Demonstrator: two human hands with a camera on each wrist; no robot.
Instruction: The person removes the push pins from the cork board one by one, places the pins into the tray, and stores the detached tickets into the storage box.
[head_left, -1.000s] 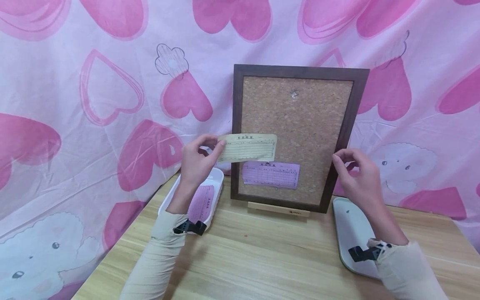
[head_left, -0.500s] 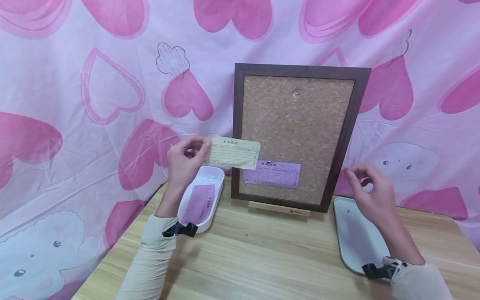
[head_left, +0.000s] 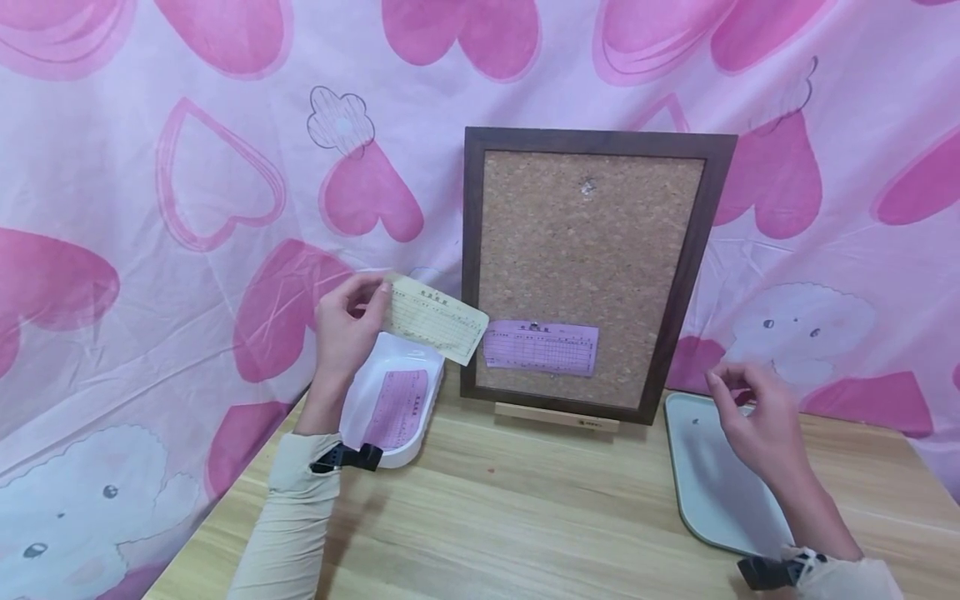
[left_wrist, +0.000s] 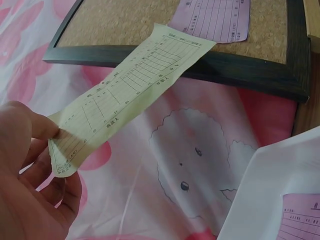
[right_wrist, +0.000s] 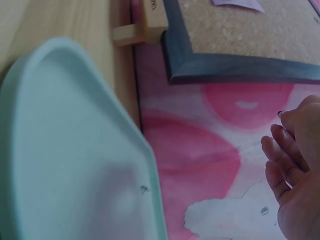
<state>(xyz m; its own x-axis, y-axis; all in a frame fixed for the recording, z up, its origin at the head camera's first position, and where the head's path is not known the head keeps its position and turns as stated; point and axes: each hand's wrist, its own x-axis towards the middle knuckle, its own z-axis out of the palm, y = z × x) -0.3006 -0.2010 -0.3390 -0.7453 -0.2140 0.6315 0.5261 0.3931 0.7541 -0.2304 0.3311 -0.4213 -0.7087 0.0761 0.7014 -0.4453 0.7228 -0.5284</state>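
Observation:
My left hand [head_left: 343, 333] pinches the left end of a pale yellow receipt slip [head_left: 435, 319], tilted above the white basket [head_left: 360, 400]. The left wrist view shows thumb and fingers on one end of this slip. In the basket lies a pink receipt slip [head_left: 401, 408]. Another pink slip [head_left: 542, 348] is pinned low on the framed corkboard [head_left: 585, 250]. Over the pale green tray [head_left: 720, 479], my right hand [head_left: 765, 429] has thumb and forefinger together. A tiny dark pushpin [right_wrist: 280, 114] shows at those fingertips in the right wrist view, mostly hidden.
Several pins [head_left: 587, 186] cluster near the corkboard's top. A small pin [right_wrist: 145, 189] lies in the green tray. The board stands on a wooden stand [head_left: 557, 417] on the wooden table [head_left: 510, 517], in front of a pink heart-patterned cloth [head_left: 225, 50].
My left hand has carried the yellow slip left and slightly down, off the corkboard's front and over the basket, tilting it. My right hand has moved away from the board, rightward and down.

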